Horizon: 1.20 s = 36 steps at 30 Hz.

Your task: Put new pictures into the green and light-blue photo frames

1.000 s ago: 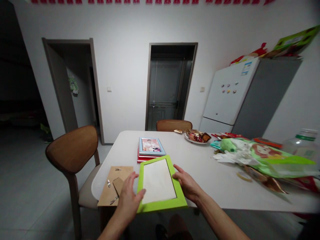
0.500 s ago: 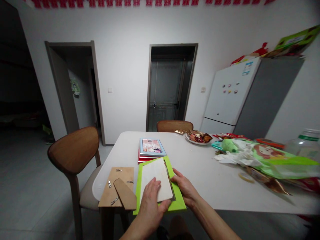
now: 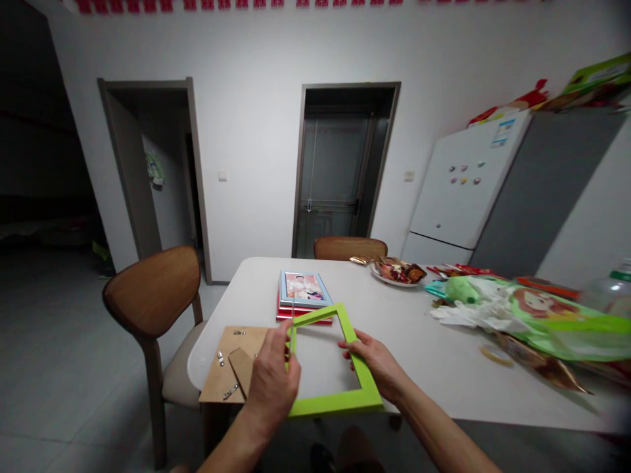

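White insert gone from green frame [image 3: 335,368], near table edge [image 3: 197,381].

Table layout — frame at the near edge, clutter to the right.

Frame [image 3: 335,368] lies on the table [image 3: 419,341] at its near edge, between the left hand [image 3: 272,384] and the right hand [image 3: 377,364]. Backing board [image 3: 231,371] sits just left of the frame, overhanging the table corner. Stack of frames [image 3: 303,295] lies behind it. Plate [image 3: 397,272] stands farther back and right; bags [image 3: 532,315] are spread along the right side. One chair [image 3: 152,309] stands left of the table, another [image 3: 350,247] behind it — fridge [image 3: 468,190] back right.
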{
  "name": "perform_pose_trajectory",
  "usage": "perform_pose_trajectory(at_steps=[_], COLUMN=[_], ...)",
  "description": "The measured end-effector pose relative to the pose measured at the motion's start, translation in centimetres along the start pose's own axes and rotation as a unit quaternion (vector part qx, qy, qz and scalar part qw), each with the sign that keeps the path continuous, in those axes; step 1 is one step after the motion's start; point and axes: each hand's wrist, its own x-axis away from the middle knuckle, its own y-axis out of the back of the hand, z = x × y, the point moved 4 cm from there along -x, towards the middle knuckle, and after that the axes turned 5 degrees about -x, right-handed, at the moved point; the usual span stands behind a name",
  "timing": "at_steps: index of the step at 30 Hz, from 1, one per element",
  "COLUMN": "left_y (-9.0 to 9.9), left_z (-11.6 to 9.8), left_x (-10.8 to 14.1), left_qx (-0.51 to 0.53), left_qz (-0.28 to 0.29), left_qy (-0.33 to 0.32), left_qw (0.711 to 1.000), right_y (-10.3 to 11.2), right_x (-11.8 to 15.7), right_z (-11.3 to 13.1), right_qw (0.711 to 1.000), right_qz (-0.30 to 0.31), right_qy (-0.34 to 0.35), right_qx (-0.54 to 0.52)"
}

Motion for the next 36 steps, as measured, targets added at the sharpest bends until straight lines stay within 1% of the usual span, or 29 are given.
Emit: perform_pose_trajectory(at_steps=[2,3,4,5,7,8,10,12,14,17,19,20,22,23,24,25,26,28,30,31,32,34,36], left_y=[1.6,2.1,2.3,2.3,1.9,1.6,0.9,0.5,0.3,0.5,0.6,0.7,0.7,0.5,0.2,-0.3,-0.8,-2.0,-3.0,-3.4,-3.8,-4.3,-4.5], left_z=[2.9,4.4,5.7,7.0,8.9,9.6,10.5,10.9,10.9,10.3,9.5,9.1,8.1,7.5,6.9,6.4,5.9,5.1,4.7,4.6,4.6,4.7,5.0], left_x=[0.3,0.7,1.3,2.0,3.3,3.9,4.7,5.2,5.3,5.1,5.0,4.9,4.9,4.9,5.0,5.1,5.1,5.2,5.2,5.1,5.0,4.7,4.3], left_qx=[0.039,0.059,0.079,0.095,0.111,0.113,0.109,0.099,0.079,0.034,-0.009,-0.032,-0.077,-0.095,-0.108,-0.119,-0.127,-0.143,-0.167,-0.180,-0.194,-0.210,-0.200], left_qz=[-0.037,-0.043,-0.043,-0.040,-0.021,-0.008,0.021,0.049,0.075,0.117,0.133,0.132,0.116,0.109,0.107,0.112,0.124,0.158,0.195,0.210,0.222,0.232,0.215], left_qy=[0.120,0.167,0.200,0.225,0.251,0.257,0.259,0.261,0.263,0.252,0.226,0.205,0.147,0.112,0.078,0.046,0.020,-0.013,-0.021,-0.018,-0.014,-0.010,-0.011], left_qw=[0.991,0.983,0.976,0.969,0.961,0.960,0.959,0.959,0.959,0.960,0.965,0.969,0.979,0.983,0.985,0.985,0.984,0.977,0.966,0.961,0.955,0.950,0.956], right_y=[1.2,1.9,2.5,3.1,4.2,4.6,5.1,5.2,5.1,5.0,4.9,4.7,4.0,3.3,2.6,1.7,0.7,-1.2,-2.9,-3.6,-4.2,-5.2,-6.3], right_x=[-0.4,-0.7,-1.0,-1.4,-2.0,-2.3,-2.8,-3.0,-3.0,-3.1,-3.0,-2.9,-2.5,-2.2,-2.0,-1.8,-1.8,-2.0,-2.4,-2.7,-2.9,-3.0,-2.7], right_z=[-0.6,-1.2,-1.7,-2.3,-3.1,-3.3,-3.5,-3.4,-3.3,-3.4,-3.3,-3.0,-2.2,-1.9,-1.7,-1.7,-2.0,-3.3,-4.9,-5.6,-5.9,-5.7,-4.5], right_qw=[0.998,0.995,0.992,0.987,0.968,0.953,0.914,0.874,0.849,0.831,0.818,0.811,0.799,0.801,0.813,0.833,0.860,0.916,0.955,0.968,0.977,0.988,0.992], right_qz=[-0.007,-0.011,-0.016,-0.026,-0.052,-0.064,-0.086,-0.102,-0.105,-0.097,-0.098,-0.104,-0.120,-0.122,-0.114,-0.094,-0.065,-0.008,0.024,0.025,0.021,0.003,-0.010], right_qy=[-0.008,-0.013,-0.014,-0.009,0.017,0.034,0.063,0.085,0.098,0.097,0.097,0.110,0.170,0.201,0.221,0.225,0.211,0.145,0.068,0.042,0.031,0.053,0.094], right_qx=[0.063,0.093,0.124,0.159,0.244,0.293,0.392,0.467,0.508,0.539,0.558,0.565,0.564,0.550,0.527,0.496,0.459,0.374,0.287,0.246,0.209,0.144,0.086])
